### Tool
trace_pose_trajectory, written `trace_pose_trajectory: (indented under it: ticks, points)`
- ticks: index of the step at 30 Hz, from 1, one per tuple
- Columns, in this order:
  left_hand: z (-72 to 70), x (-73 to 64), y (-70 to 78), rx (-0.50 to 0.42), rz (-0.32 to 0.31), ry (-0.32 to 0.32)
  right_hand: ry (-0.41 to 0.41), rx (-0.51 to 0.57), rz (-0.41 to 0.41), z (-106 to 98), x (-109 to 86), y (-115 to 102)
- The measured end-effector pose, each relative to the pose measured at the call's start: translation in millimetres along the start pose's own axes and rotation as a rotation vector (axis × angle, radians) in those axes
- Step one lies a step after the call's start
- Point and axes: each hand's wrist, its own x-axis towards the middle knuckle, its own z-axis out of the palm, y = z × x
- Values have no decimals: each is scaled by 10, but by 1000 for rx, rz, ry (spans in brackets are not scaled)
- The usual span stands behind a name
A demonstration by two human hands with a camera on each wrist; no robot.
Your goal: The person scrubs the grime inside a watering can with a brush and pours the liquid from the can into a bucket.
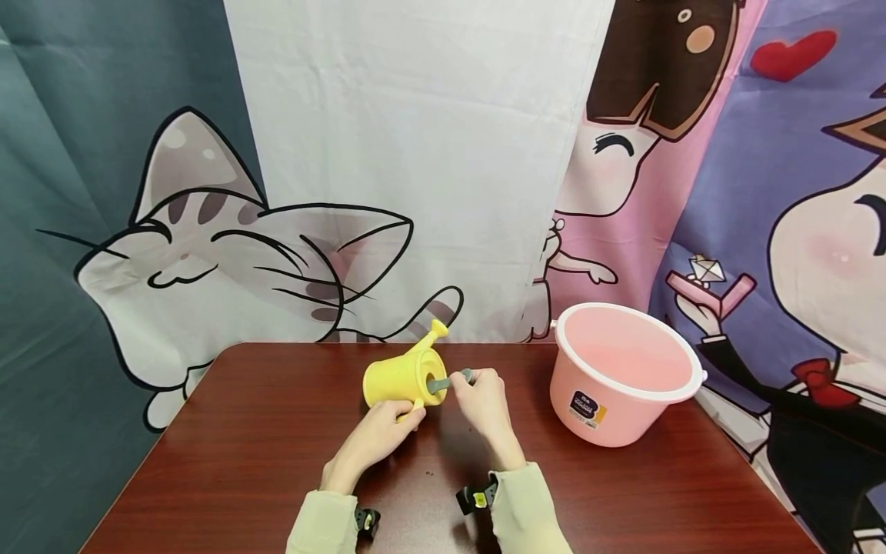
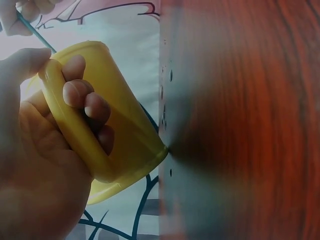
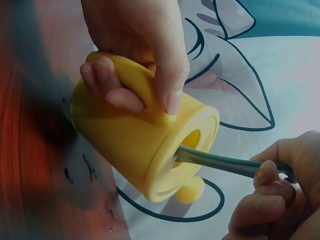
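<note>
A yellow watering can (image 1: pixel 391 380) is tipped over, its top opening facing right and its spout pointing up and back. My left hand (image 1: pixel 379 435) grips the can's handle (image 2: pixel 70 120), fingers curled through the loop and thumb along its end. In my right hand (image 1: pixel 484 402) is the end of a grey-green, slim-handled tool (image 3: pixel 220 162), pinched between thumb and fingers. Its other end reaches into the can's round opening (image 3: pixel 191 140) and is hidden inside. The lower edge of the can is close to the tabletop in the left wrist view.
A pink bucket (image 1: pixel 609 415) with a white rim and a dark label stands at the right of the brown wooden table (image 1: pixel 242 438). Behind the table hangs a cloth backdrop (image 1: pixel 415 154) printed with a cartoon cat and figures.
</note>
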Motion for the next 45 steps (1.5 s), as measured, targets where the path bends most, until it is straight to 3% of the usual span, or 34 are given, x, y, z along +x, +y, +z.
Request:
trace_pose_trajectory:
  ticks: [15, 28, 45]
  points:
    - [3, -2, -13, 9, 7, 7, -25, 6, -48, 34, 8, 4]
    - [3, 1, -14, 0, 25, 19, -48, 86, -26, 10, 9, -4]
    - [-4, 1, -21, 6, 21, 22, -67, 104, -40, -68, 10, -51]
